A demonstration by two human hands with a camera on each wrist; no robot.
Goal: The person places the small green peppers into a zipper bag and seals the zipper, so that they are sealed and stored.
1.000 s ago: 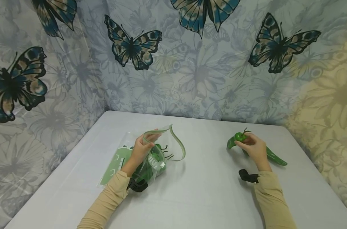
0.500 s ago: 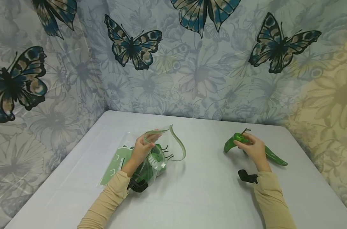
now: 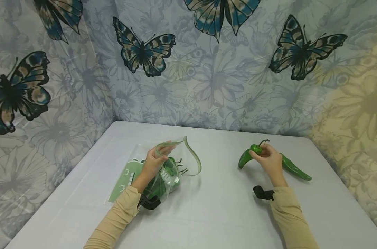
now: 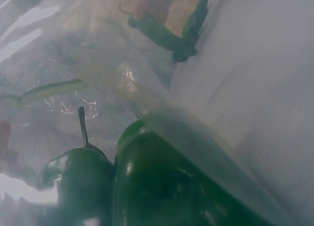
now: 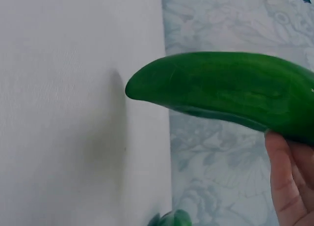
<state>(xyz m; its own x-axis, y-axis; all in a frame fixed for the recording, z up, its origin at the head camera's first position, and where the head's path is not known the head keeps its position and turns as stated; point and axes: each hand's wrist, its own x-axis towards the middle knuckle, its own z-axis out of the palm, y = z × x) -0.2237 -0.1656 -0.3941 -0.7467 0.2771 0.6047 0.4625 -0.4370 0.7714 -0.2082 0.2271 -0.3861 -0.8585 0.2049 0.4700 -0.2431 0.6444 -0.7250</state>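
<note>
On the left, my left hand [image 3: 153, 164] grips the rim of a clear zip bag [image 3: 191, 159] with a green edge, keeping its mouth spread. Inside the bag are green peppers [image 4: 157, 182] with thin stems, seen through the plastic. My right hand [image 3: 270, 160] holds another green pepper [image 3: 245, 159] near its stem end, above the table. Its smooth curved body [image 5: 221, 86] fills much of the right wrist view, with a finger and thumb at the thicker end. Just right of that hand, a long green pepper [image 3: 295, 167] lies on the table.
A flat clear pouch with a green printed face [image 3: 126, 178] lies under the left forearm. White cloth covers the table [image 3: 213, 207]. Behind it hangs a butterfly-patterned backdrop [image 3: 219, 86]. Black straps [image 3: 149, 202] circle the wrists.
My right hand has moved a little left with its pepper, away from the one lying on the table. My left hand and the bag stay in place.
</note>
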